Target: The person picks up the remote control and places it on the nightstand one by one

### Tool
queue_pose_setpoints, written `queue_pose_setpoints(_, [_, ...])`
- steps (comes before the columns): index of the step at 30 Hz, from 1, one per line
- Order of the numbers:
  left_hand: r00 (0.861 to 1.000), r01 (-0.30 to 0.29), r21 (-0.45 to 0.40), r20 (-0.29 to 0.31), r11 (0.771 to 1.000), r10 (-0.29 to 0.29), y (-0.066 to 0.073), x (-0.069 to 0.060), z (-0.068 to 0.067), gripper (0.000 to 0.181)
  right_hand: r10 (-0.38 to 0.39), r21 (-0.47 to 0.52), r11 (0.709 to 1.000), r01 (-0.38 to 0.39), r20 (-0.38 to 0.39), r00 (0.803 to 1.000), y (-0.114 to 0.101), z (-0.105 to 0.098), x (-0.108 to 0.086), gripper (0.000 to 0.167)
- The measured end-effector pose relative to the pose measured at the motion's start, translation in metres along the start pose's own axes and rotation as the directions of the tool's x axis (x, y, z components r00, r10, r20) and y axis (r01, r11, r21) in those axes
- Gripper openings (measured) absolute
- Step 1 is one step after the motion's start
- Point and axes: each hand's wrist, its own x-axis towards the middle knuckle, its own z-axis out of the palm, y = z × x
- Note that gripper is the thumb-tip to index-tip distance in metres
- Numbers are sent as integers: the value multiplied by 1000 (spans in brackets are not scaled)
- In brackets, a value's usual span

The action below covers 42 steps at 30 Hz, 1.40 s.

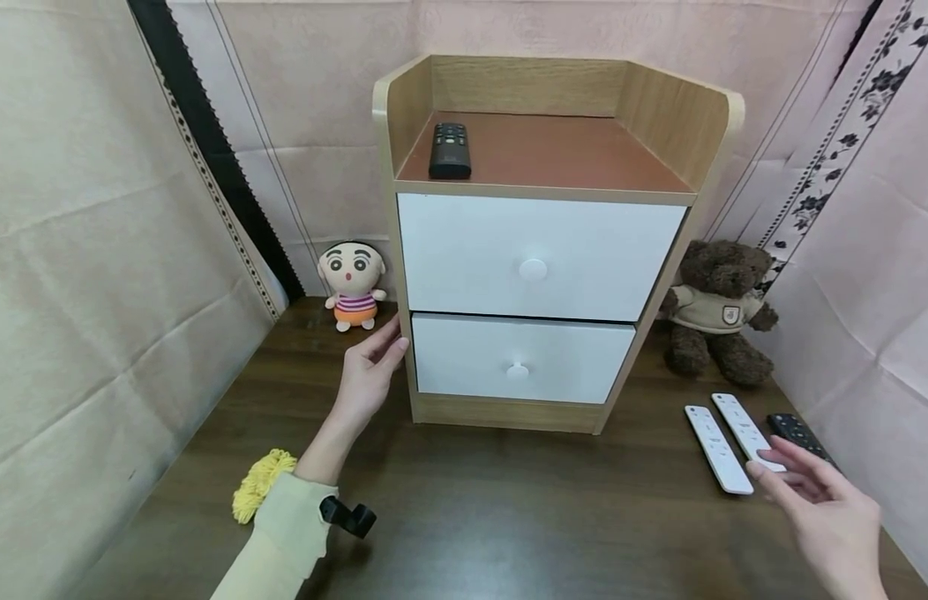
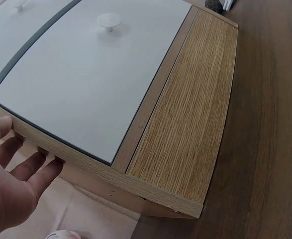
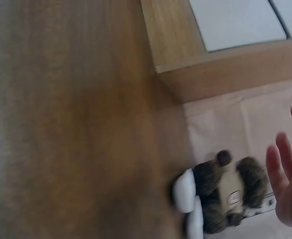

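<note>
My left hand (image 1: 368, 375) rests against the left side of a small wooden cabinet (image 1: 509, 412) with two white drawers. Seen from the left wrist, the fingertips of the left hand (image 2: 16, 184) touch the side panel, thumb near its front edge. Both the upper drawer (image 1: 471, 242) and the lower drawer (image 1: 464, 354) have round white knobs; the lower front looks slightly set back. At the right, my right hand (image 1: 827, 508) hovers by two white remotes, a nearer one (image 1: 719, 450) and a farther one (image 1: 743, 423). Its fingers are loosely bent, with nothing visible between them.
On the cabinet's top shelf lies a black remote (image 1: 450, 152). Another black remote (image 1: 797, 432) is beside the white pair. A brown teddy bear (image 1: 719, 312) sits right of the cabinet, a cartoon doll (image 1: 353, 287) left. Some yellow yarn (image 1: 261, 485) lies by the left sleeve.
</note>
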Motion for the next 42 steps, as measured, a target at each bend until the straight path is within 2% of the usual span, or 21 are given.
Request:
queue_pose_setpoints(2, [1000,3,0,-2,1000,-3,0,0,0,48,6,-27,1000,-4,66,998,9,-1,1,46])
queue_pose_setpoints(4, [1000,7,-2,-3,1000,-7,0,0,0,48,1,-27,1000,1,98,995,15,-3,3,46])
queue_pose_setpoints(7, [1000,12,-3,-2,1000,-12,0,0,-1,48,-8,-24,1000,10,109,994,22,-5,8,44])
queue_pose_setpoints(16, [1000,23,-18,-1,1000,-23,0,-1,-1,48,56,-86,995,-44,143,988,43,-8,11,41])
queue_pose_setpoints(18, [1000,18,-16,0,1000,-18,0,-1,0,48,83,-122,990,-65,148,985,47,-9,11,44])
queue_pose_setpoints(22, [1000,16,-14,5,1000,-16,0,-1,0,48,143,-216,971,-102,184,972,55,-11,12,64])
queue_pose_setpoints(26, [1000,19,-9,13,1000,-19,1,0,-1,48,175,-251,961,-115,231,957,62,-8,13,75])
queue_pose_setpoints(35, [1000,24,6,12,1000,-24,2,2,-1,48,180,-306,948,-89,285,941,74,-1,12,72])
queue_pose_setpoints(42, [999,34,15,18,999,-35,1,1,-2,48,225,-422,904,-69,332,916,74,6,16,79])
